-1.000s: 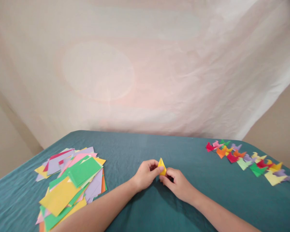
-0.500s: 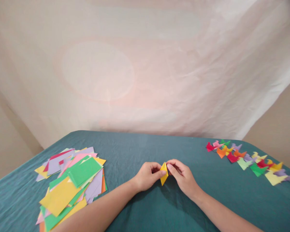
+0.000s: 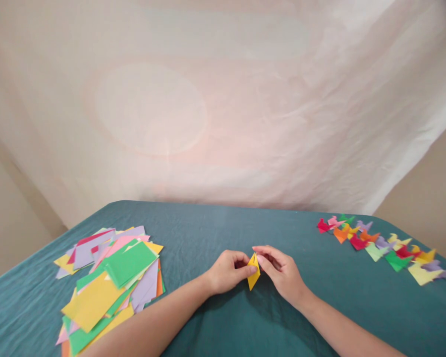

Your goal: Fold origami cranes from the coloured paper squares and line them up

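Note:
A small folded yellow paper piece point(image 3: 253, 272) is pinched between both hands just above the teal tablecloth point(image 3: 215, 228), at the middle of the table. My left hand point(image 3: 228, 271) grips its left side with thumb and curled fingers. My right hand point(image 3: 280, 270) pinches its upper right edge with thumb and forefinger. The piece points downward with a sharp tip.
A loose pile of coloured paper sheets point(image 3: 111, 277) lies at the left of the table. A row of several folded paper pieces point(image 3: 382, 244) in mixed colours lies at the right, near the table's edge. A pale cloth backdrop point(image 3: 223, 99) hangs behind the table.
The yellow piece has been turned over from tip-up to tip-down. My right hand has moved from below the piece up to its upper right edge.

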Demonstrator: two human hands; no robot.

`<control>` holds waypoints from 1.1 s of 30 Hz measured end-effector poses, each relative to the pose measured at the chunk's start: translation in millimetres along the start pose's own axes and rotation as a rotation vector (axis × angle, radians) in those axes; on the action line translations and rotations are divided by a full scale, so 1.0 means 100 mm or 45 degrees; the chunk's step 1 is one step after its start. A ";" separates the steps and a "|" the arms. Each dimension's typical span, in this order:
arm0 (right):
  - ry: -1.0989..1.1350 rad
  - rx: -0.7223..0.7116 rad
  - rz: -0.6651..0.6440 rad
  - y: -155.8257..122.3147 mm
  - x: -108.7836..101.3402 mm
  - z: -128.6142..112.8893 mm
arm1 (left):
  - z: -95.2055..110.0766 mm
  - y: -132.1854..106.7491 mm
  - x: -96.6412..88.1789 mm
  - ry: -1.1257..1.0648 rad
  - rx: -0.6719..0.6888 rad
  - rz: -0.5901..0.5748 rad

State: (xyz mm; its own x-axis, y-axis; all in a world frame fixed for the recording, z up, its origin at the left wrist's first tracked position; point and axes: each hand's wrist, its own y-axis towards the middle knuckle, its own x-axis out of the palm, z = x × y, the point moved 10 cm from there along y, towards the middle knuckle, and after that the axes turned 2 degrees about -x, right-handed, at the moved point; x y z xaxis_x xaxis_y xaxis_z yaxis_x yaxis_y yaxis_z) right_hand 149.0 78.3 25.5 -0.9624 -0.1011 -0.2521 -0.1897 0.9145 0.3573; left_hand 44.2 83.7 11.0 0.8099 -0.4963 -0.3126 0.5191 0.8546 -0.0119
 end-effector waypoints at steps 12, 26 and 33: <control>-0.014 -0.056 0.016 0.01 -0.01 -0.07 | 0.00 0.00 0.00 0.036 0.004 0.002; 0.013 -0.103 -0.016 0.01 0.00 -0.10 | -0.01 0.00 0.00 0.021 0.015 -0.006; -0.068 -0.091 -0.007 0.01 -0.02 -0.08 | -0.03 0.00 0.01 0.050 0.003 -0.016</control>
State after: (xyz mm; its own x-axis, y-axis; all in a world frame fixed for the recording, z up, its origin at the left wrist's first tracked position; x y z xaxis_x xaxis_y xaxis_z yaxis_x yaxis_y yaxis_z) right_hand 148.9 76.0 33.2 -0.9500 -0.0832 -0.3009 -0.2099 0.8837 0.4183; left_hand 43.8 83.4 8.0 0.7921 -0.5004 -0.3497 0.5296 0.8481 -0.0140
